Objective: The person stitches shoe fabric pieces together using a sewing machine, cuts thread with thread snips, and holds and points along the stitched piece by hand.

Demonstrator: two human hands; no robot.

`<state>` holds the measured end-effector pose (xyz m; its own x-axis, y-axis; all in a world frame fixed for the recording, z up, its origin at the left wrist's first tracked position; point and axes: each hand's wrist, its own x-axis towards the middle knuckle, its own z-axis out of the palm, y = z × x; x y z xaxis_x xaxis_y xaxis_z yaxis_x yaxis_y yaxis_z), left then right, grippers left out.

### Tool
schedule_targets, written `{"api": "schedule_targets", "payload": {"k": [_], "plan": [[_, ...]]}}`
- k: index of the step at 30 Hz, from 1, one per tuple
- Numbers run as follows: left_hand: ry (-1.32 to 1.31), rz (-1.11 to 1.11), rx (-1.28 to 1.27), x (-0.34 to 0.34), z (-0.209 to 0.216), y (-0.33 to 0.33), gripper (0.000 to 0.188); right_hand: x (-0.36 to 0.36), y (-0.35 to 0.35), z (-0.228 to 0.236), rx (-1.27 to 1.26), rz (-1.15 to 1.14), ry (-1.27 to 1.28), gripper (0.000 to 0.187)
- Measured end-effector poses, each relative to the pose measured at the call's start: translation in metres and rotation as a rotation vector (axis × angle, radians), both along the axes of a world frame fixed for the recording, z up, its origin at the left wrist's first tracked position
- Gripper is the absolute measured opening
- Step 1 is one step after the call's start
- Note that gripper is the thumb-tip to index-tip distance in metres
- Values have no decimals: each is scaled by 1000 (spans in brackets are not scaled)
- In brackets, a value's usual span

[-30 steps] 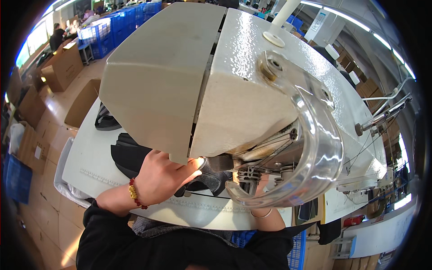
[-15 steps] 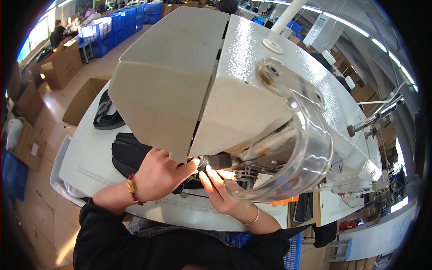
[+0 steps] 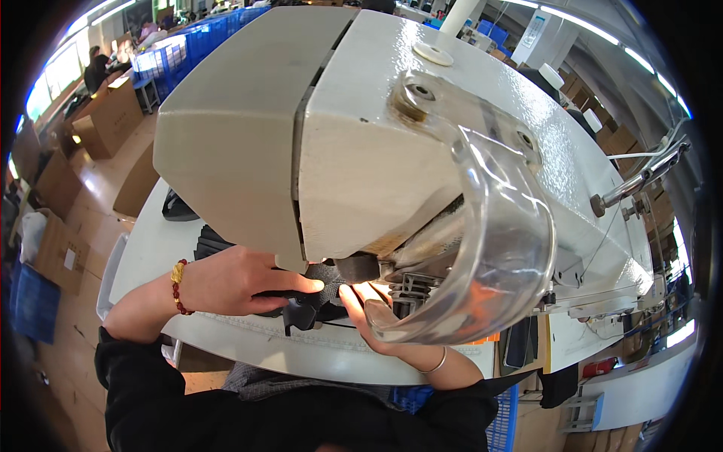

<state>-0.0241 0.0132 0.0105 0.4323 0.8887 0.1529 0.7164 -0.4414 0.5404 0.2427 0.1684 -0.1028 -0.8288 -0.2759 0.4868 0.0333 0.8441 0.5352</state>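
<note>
A black sewn piece [image 3: 301,313] with a grey textured patch lies on the table under the head of a white sewing machine [image 3: 376,181]. My left hand [image 3: 237,282] grips it from the left, forefinger stretched along its top and the thumb lower down. The fingers of my right hand [image 3: 367,320] are extended and slightly apart, their tips beside the piece near the needle area. A bright light falls there; the curved clear guard [image 3: 520,218] partly covers that hand. Behind my left hand, a stack of black pieces [image 3: 211,242] is partly hidden.
The white tabletop [image 3: 151,264] carries a ruler strip along its front. Another black piece [image 3: 179,207] lies at its far left. Cardboard boxes [image 3: 109,120] and blue crates [image 3: 162,64] stand on the floor to the left. A dark phone-like slab [image 3: 518,343] lies at the right.
My left hand has shifted left and turned, its forefinger now laid straighter over the piece. More of the black piece and its grey patch shows. The view has shifted slightly.
</note>
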Motion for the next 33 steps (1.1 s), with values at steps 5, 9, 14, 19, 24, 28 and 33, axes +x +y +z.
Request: {"api": "schedule_targets", "payload": {"k": [5, 9, 14, 19, 24, 28, 33], "plan": [[115, 73, 214, 16, -9, -5, 53, 0, 0, -19, 374, -222, -179, 52], [222, 154, 330, 28, -19, -9, 55, 15, -16, 7, -387, 3, -102, 52], [170, 342, 312, 59, -34, -8, 53, -2, -27, 43, -1827, -112, -461, 27], [360, 523, 575, 85, -53, -5, 49, -11, -41, 56, -2067, -224, -255, 20], [316, 670, 575, 110, -66, 11, 35, -7, -32, 48, -1885, -381, -430, 29], [404, 812, 752, 124, -64, 20, 28, -11, -30, 27, -1872, -177, -281, 34], [167, 630, 580, 103, -53, 2, 27, -3, -23, 12, -1810, -243, -330, 27]]}}
